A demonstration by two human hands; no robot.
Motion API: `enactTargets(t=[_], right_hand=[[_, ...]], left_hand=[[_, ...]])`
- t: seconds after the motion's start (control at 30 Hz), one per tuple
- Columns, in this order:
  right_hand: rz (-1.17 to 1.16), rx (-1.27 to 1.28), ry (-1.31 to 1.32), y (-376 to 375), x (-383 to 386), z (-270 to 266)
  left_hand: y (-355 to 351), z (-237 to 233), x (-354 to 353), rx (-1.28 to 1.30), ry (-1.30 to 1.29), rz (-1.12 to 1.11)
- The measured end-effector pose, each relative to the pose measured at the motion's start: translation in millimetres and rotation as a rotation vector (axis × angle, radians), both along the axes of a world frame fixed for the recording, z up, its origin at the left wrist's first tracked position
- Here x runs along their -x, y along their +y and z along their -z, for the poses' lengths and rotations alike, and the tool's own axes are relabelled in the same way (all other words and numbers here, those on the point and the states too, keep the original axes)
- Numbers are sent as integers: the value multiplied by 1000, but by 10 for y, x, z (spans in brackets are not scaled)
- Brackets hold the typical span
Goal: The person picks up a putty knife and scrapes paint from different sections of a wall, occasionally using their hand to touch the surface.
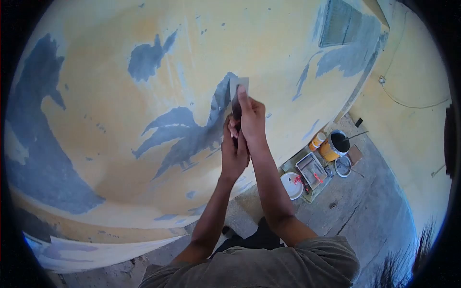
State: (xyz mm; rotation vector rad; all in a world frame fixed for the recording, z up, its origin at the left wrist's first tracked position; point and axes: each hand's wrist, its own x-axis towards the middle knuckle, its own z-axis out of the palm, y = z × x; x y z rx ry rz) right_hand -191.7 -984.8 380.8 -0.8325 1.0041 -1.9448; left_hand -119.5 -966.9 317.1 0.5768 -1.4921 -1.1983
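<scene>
My right hand [252, 120] is closed around a scraper [239, 85], its thumb pressed along the flat metal blade. The blade meets the wall [278, 62] at the upper tip of a bare grey patch [192, 134]. Just below and to the left, my left hand [234, 156] is held against the right one, its fingers curled at the scraper's lower end. The handle is mostly hidden between the two hands. Yellowish paint with ragged edges surrounds the grey patch.
On the floor to the right stand a yellow bucket [331, 149], a small orange-and-white tub [317, 140], a paint tray [311, 171], a white lid [291, 186] and a round container [343, 166]. A white sheet [96, 254] lies at lower left. A cable [408, 106] hangs on the right wall.
</scene>
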Motion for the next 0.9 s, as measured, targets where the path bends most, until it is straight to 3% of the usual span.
enactTargets(t=[0.07, 0.23, 0.27, 0.33, 0.37, 0.43, 0.57, 0.63, 0.7, 0.9], right_hand=[[3, -39, 9, 61, -31, -13], [-169, -88, 174, 329, -18, 404], [-210, -86, 186, 366, 13, 368], [-143, -81, 550, 414, 101, 256], [-175, -85, 559, 431, 150, 224], [-183, -26, 787, 330, 262, 89], [-109, 32, 1044, 154, 406, 99], [-98, 88, 1098, 128, 474, 56], [-119, 6, 1198, 142, 534, -97], [16, -67, 1368, 246, 484, -303]], left_hand=[[15, -90, -75, -78, -44, 135], [310, 533, 47, -216, 223, 59], [373, 643, 126, -346, 299, -27], [425, 490, 216, -432, 323, -67], [450, 415, 262, -474, 337, -87], [397, 435, 401, -546, 399, 107], [451, 202, 730, -543, 596, 100], [415, 243, 862, -432, 689, 158], [338, 208, 981, -614, 790, 252], [210, 375, 1286, -525, 947, 590]])
